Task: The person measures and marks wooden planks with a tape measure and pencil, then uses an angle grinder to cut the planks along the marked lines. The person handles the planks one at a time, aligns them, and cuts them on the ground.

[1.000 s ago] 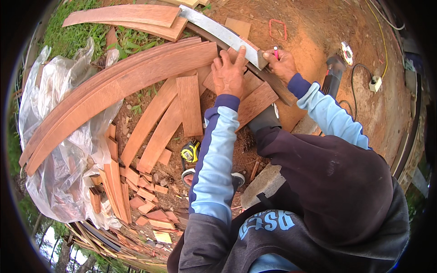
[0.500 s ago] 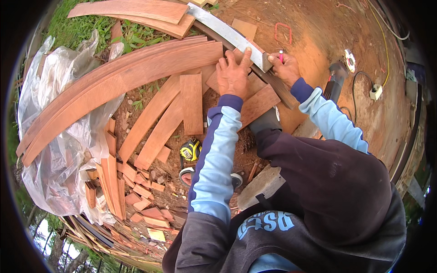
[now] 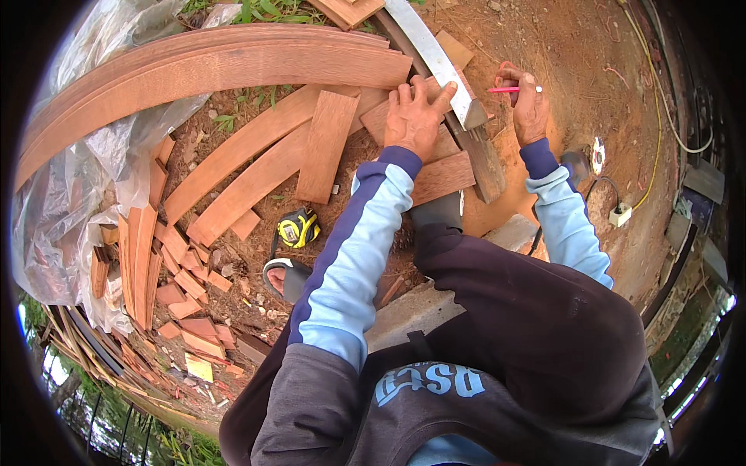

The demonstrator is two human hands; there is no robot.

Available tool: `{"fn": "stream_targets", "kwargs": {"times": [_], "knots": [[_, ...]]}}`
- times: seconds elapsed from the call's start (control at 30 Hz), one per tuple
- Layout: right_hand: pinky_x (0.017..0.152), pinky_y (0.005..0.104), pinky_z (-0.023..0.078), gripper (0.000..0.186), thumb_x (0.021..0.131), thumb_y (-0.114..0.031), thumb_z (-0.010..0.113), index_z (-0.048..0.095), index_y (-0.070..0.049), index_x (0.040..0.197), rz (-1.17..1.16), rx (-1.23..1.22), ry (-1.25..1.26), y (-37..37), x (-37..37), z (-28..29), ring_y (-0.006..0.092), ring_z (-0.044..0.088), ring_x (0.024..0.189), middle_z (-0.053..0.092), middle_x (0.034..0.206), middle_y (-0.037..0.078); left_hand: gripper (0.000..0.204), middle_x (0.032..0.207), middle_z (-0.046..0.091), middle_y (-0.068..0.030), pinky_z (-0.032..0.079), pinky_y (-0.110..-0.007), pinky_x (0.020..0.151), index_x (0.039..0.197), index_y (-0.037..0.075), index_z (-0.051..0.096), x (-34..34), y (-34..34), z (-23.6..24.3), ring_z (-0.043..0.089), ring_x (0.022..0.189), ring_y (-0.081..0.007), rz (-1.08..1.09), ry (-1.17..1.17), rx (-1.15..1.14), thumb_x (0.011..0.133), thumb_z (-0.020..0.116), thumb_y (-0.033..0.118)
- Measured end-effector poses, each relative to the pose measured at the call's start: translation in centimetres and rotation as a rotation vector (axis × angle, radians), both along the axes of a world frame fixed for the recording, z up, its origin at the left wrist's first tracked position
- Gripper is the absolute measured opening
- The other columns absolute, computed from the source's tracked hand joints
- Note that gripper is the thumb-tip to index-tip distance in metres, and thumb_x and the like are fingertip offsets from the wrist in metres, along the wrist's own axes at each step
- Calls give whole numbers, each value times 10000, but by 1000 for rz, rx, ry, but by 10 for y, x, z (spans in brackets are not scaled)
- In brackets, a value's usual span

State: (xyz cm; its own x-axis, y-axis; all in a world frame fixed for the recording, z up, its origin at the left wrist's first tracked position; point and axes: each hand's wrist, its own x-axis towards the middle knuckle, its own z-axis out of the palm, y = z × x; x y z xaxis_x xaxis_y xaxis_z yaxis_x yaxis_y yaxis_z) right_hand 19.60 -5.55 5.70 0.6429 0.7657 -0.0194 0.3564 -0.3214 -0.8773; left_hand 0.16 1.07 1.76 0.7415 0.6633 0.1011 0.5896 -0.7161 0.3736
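My left hand [image 3: 414,118] lies with fingers spread over the wood, its thumb resting on the edge of a silver metal strip [image 3: 435,58]. That strip lies along a reddish wooden piece on a dark timber beam [image 3: 483,159]. Off to the right of the strip's end, clear of it, my right hand [image 3: 530,107] is closed around a pink pencil [image 3: 503,90], which points left. Below my left hand are a short reddish board [image 3: 443,179] and another flat board [image 3: 328,147].
Long curved planks [image 3: 233,66] lie at the upper left over clear plastic sheeting [image 3: 66,225]. A yellow-black tape measure [image 3: 298,228] sits on the ground near my foot, by scattered offcuts [image 3: 190,283]. Past my right sleeve are a partly hidden angle grinder [image 3: 576,165] and a white socket block [image 3: 619,215].
My right hand has drawn back rightward from the strip's end, taking the pencil along. My left hand's thumb now rests at the strip where the index finger pressed. The whole view has shifted.
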Motion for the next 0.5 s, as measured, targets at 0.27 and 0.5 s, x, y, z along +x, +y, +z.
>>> {"fn": "stream_targets", "kwargs": {"times": [0.27, 0.5], "knots": [[555, 223, 455, 308, 956, -255, 523, 681, 6, 915, 232, -42, 97, 35, -9, -4, 67, 544, 598, 644, 704, 26, 714, 1206, 439, -127, 413, -396, 904, 1350, 308, 462, 2, -2, 0, 457, 983, -299, 12, -12, -11, 717, 604, 12], [531, 189, 444, 313, 973, -263, 503, 655, 3, 1033, 320, -42, 83, 35, -4, -19, 38, 519, 633, 626, 766, -9, 734, 1194, 442, -122, 414, -392, 900, 1353, 307, 457, 3, -3, 2, 457, 980, -298, 25, -23, -19, 701, 616, 11]]}}
